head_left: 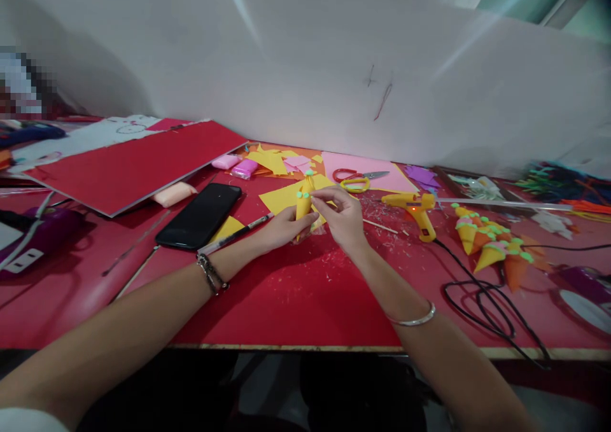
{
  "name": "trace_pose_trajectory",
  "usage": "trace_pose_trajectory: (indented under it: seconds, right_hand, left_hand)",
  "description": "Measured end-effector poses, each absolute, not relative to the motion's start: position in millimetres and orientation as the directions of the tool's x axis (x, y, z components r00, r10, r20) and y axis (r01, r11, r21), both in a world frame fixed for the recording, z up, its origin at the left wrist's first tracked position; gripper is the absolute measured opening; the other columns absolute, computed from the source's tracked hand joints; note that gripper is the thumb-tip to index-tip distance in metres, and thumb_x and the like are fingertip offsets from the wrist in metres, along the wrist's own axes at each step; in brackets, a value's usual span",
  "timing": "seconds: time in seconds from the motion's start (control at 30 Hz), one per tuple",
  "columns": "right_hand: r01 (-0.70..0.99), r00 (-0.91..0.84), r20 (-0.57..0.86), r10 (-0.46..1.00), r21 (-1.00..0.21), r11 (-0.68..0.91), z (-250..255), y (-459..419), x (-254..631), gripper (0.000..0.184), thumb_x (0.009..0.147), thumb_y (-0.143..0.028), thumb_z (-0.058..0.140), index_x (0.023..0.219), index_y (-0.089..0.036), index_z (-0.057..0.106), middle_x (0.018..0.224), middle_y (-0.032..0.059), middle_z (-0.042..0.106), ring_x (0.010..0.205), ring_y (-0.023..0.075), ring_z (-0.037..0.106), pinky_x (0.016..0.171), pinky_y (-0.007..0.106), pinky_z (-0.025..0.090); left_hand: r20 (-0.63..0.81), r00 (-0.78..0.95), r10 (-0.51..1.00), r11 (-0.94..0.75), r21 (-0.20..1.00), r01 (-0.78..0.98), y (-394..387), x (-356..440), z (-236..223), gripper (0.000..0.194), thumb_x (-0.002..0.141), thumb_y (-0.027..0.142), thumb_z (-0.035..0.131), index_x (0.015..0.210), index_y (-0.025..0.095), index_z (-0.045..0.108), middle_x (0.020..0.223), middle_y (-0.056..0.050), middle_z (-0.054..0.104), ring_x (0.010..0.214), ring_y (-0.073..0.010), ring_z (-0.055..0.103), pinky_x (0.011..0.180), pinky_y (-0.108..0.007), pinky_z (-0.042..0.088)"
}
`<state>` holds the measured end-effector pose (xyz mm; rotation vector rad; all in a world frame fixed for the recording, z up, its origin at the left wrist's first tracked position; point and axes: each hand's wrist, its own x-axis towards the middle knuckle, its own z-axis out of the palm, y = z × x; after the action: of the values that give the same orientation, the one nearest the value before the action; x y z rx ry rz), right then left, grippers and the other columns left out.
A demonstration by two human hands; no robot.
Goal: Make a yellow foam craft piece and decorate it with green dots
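My left hand (pixel 284 226) is wrapped round a small yellow paper cone figure (pixel 303 204), held upright above the red table. Pale green dots sit on its front, and another green ball is at its top. My right hand (pixel 342 214) is closed in a pinch at the figure's right side, thumb and forefinger close to the green dots. Whatever lies between those fingertips is too small to make out. Behind both hands are a sheet of yellow paper (pixel 277 200) and scissors (pixel 356 184) with red and yellow handles.
A black phone (pixel 199 217) and a pen (pixel 236 233) lie left of my hands. To the right are a yellow glue gun (pixel 414 210) with a looped black cord (pixel 477 292) and several decorated paper cones (pixel 491 241). A red board (pixel 138 161) leans at the left.
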<state>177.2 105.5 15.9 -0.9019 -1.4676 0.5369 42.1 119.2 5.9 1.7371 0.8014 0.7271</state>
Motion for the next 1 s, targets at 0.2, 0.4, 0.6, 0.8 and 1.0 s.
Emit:
trace_pose_trajectory:
  seconds: [0.2,0.4,0.6,0.8,1.0]
  right_hand:
    - [0.224,0.069,0.589,0.805,-0.795,0.563,17.2,104.0,176.9,0.010,0.072,-0.019,0.058,0.078,-0.021,0.065,0.080,0.0010,0.057,0.079,0.0116,0.056,0.071,0.025,0.047]
    - [0.213,0.071,0.593,0.802,-0.795,0.568,17.8,103.1,176.6,0.010,0.073,-0.019,0.056,0.078,-0.021,0.065,0.081,0.0015,0.057,0.080,0.0120,0.055,0.072,0.026,0.046]
    - [0.094,0.102,0.495,0.863,-0.868,0.487,15.6,104.8,174.7,0.008,0.069,-0.021,0.059,0.077,-0.020,0.056,0.078,-0.0012,0.055,0.073,0.0101,0.053,0.068,0.024,0.045]
    - [0.083,0.080,0.500,0.862,-0.865,0.494,14.5,105.9,175.9,0.006,0.069,-0.023,0.058,0.073,-0.020,0.055,0.077,-0.0016,0.053,0.072,0.0096,0.053,0.069,0.024,0.045]
    - [0.093,0.065,0.532,0.844,-0.846,0.526,15.0,106.1,178.2,0.006,0.072,-0.024,0.057,0.075,-0.020,0.060,0.080,0.0000,0.053,0.078,0.0106,0.053,0.073,0.025,0.044]
  left_hand:
    - [0.099,0.592,0.800,-0.252,0.950,0.182,117.1,42.6,8.6,0.039,0.083,0.040,0.041,0.053,0.015,0.040,0.043,0.005,0.041,0.037,-0.0033,0.039,0.040,-0.016,0.031]
    - [0.093,0.588,0.803,-0.244,0.953,0.182,117.7,42.5,8.1,0.037,0.083,0.040,0.041,0.055,0.015,0.041,0.044,0.005,0.042,0.037,-0.0033,0.039,0.039,-0.016,0.031]
    - [0.098,0.592,0.800,-0.261,0.945,0.196,115.2,42.8,12.5,0.035,0.083,0.037,0.041,0.055,0.015,0.041,0.044,0.005,0.042,0.037,-0.0032,0.039,0.039,-0.016,0.032]
    - [0.105,0.592,0.799,-0.273,0.941,0.202,113.7,43.0,13.5,0.035,0.082,0.038,0.042,0.055,0.015,0.041,0.044,0.005,0.042,0.037,-0.0034,0.039,0.038,-0.016,0.032]
    - [0.113,0.598,0.793,-0.262,0.950,0.168,116.4,42.9,8.5,0.037,0.081,0.042,0.042,0.057,0.015,0.041,0.046,0.005,0.043,0.037,-0.0032,0.039,0.038,-0.015,0.033]
